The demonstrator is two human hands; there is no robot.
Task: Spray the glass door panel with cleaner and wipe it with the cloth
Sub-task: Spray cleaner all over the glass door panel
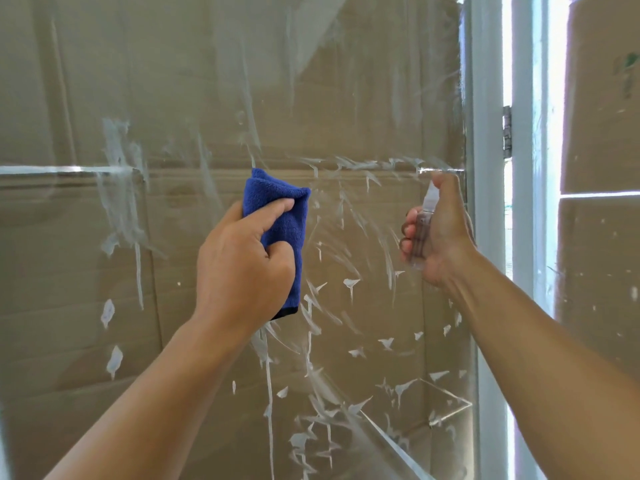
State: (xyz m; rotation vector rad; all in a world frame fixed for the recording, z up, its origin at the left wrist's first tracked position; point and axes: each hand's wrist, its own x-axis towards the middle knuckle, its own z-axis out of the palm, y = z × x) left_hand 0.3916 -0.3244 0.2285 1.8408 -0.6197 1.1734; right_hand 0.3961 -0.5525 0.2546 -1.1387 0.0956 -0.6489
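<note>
The glass door panel (363,109) fills most of the view, streaked with white smears and drips, thickest at the lower right. My left hand (242,268) grips a folded blue cloth (282,206) held up against or just in front of the glass near the centre. To its right, my right hand (438,230) is curled round a small clear spray bottle (429,199), nozzle up, close to the panel's right edge.
Brown cardboard (104,81) shows behind the glass. A white door frame (485,133) with a metal hinge (507,131) runs down the right side, bright daylight in the gap. More cardboard (602,98) stands at the far right.
</note>
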